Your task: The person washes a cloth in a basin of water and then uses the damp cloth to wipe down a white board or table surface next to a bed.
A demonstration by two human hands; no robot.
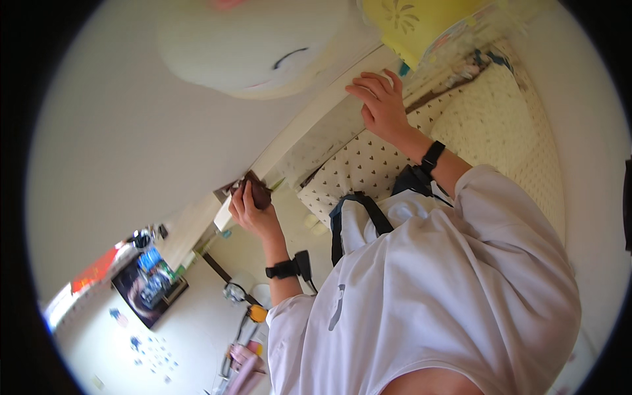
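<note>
My left hand (250, 213) is closed around a dark brown object (257, 192), possibly a small pouch or box; the fingers hide part of it. Up and to the right, my right hand (383, 104) has its fingers spread and slightly bent, with nothing seen in it. Its fingertips are in front of or close to a pale ledge (340, 89); whether they touch it I cannot tell. Just beyond them is a yellow item with a cut-out flower pattern (419, 24). Both wrists wear black straps.
A large white rounded thing (247, 49) with a curved dark line fills the top. Below my right arm lies a bed with a heart-patterned sheet (365, 158) and a cream pillow (493, 113). A dark picture or screen (143, 301), pink items (244, 368) and wall decorations (153, 355) show at lower left.
</note>
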